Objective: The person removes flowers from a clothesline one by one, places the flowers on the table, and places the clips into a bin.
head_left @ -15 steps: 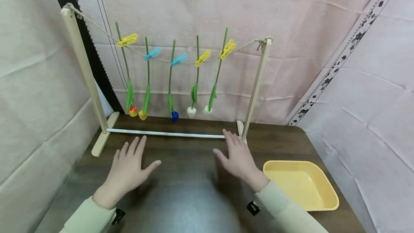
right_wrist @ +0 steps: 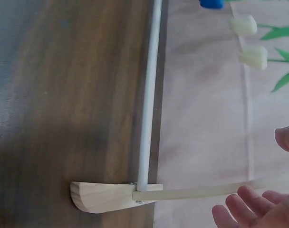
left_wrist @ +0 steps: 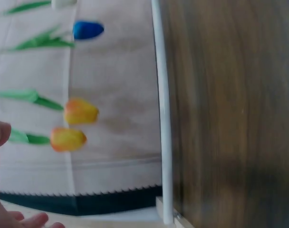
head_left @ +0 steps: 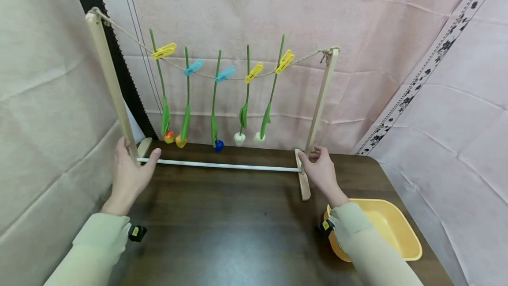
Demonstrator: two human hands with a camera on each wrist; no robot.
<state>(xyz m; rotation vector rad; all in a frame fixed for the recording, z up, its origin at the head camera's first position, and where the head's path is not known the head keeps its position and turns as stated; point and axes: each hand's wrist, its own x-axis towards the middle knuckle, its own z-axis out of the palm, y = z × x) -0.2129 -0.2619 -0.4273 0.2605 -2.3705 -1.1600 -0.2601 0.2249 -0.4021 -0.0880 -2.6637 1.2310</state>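
A wooden rack stands on the table, with a left post (head_left: 109, 72), a right post (head_left: 323, 96) and a white crossbar (head_left: 222, 165). Several artificial tulips hang head down from its rope (head_left: 132, 40), held by yellow and blue clothespins, among them a blue clothespin (head_left: 225, 74). The heads include a blue tulip (head_left: 218, 145) and a white tulip (head_left: 239, 139). My left hand (head_left: 128, 178) is at the left post's lower part, thumb spread wide. Beside the right post's lower part is my right hand (head_left: 320, 171), fingers slightly bent, thumb apart. Whether either hand touches its post I cannot tell.
A yellow plastic basin (head_left: 397, 233) stands at the right of the brown table (head_left: 238, 233), partly behind my right forearm. Pale cloth (head_left: 377, 21) hangs behind and at both sides. The right wooden foot (head_left: 304, 184) points toward me.
Both hands have moved apart and outward, the left to the left post and the right to the right post. The view has shifted slightly. The tulips hang as before.
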